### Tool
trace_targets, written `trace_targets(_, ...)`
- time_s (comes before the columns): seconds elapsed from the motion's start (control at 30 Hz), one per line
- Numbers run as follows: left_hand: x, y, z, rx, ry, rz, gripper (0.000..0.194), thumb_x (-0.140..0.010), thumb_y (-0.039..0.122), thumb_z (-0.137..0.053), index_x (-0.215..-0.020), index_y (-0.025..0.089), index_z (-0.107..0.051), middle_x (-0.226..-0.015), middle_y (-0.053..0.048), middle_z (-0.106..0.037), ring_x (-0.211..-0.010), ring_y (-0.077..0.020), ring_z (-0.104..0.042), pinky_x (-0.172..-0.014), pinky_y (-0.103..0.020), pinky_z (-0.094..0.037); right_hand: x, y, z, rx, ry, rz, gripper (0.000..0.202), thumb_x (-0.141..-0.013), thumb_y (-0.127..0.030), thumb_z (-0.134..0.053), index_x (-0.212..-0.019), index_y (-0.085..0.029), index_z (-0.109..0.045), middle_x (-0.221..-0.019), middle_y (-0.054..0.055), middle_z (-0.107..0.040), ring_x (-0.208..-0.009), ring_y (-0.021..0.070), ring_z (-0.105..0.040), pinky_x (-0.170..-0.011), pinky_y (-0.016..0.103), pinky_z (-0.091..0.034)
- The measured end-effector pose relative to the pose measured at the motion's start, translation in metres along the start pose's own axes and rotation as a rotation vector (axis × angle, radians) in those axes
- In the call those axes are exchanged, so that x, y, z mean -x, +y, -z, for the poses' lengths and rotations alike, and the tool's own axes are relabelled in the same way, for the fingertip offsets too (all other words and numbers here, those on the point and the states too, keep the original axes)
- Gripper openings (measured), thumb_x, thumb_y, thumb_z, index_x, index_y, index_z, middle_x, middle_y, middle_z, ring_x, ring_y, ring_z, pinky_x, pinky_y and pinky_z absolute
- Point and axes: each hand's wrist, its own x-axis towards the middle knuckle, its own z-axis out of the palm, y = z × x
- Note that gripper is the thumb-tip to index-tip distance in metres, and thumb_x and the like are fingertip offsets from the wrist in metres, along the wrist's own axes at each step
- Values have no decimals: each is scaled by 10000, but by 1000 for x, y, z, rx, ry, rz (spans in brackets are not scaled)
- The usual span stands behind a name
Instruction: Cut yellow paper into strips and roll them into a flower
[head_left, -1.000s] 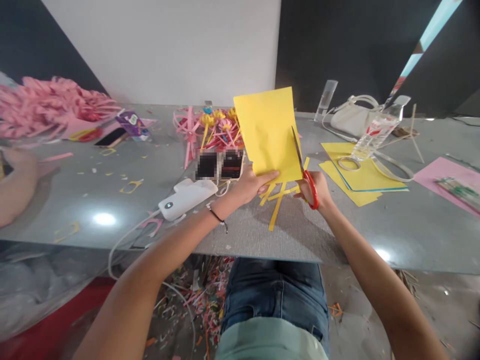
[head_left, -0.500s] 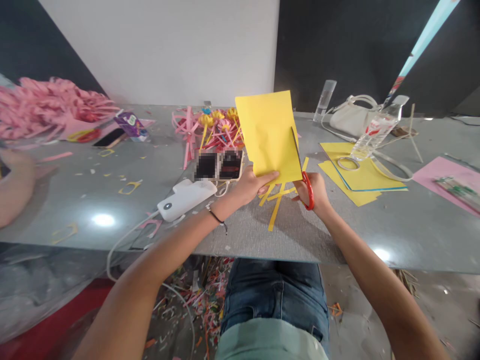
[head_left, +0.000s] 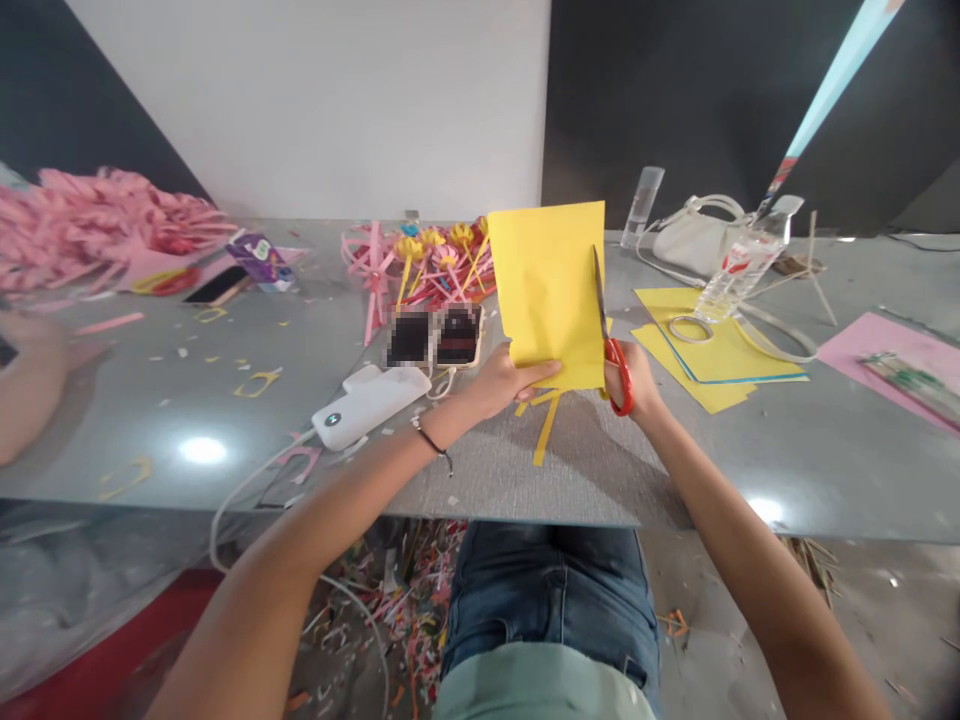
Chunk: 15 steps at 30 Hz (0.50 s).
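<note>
The lower left part of a yellow sheet (head_left: 551,290) is pinched by the left hand (head_left: 510,383), its thumb laid across the front. Red-handled scissors (head_left: 619,378) are held in the right hand (head_left: 639,380), curled around the handles, a blade being seen against the sheet's right side. The sheet is held up over the counter (head_left: 487,490), where yellow strips (head_left: 547,432) are scattered. Farther left, a white power bank (head_left: 371,405) and two phones (head_left: 459,335) are placed near paper flowers (head_left: 445,258).

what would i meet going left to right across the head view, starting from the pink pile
pink pile → purple carton → white device → yellow sheet → red-handled scissors → clear bottle → pink sheet
</note>
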Motion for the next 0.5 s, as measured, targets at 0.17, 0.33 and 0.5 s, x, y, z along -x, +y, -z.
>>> trace_targets(0.17,4,4,-6,-20,-37,23,363,-797,432,-898,-903,180,-661,-655,29,-562,-412,-23,-309,-383,-217,-272,-4,11,-1,15,17,57,385,-824,-504,-605,-623,-239,-410,-569,-19,-446,-567,143,-425,-515,272,-312)
trace_targets(0.33,5,4,-8,-45,-65,35,354,-827,470,-875,-906,200,-659,-573,75,-495,-401,-33,-300,-399,-210,-266,-3,12,-1,22,23,41,428,-826,-570,-576,-609,-251,-392,-536,-9,-455,-542,151,-435,-500,281,-300)
trace_targets(0.5,5,1,-7,-58,-54,41,372,-825,493,-875,-874,200,-651,-600,64,-531,-401,-30,-295,-409,-216,-252,-1,8,0,37,32,39,383,-801,-539,-543,-604,-254,-382,-513,7,-470,-539,158,-425,-485,288,-300)
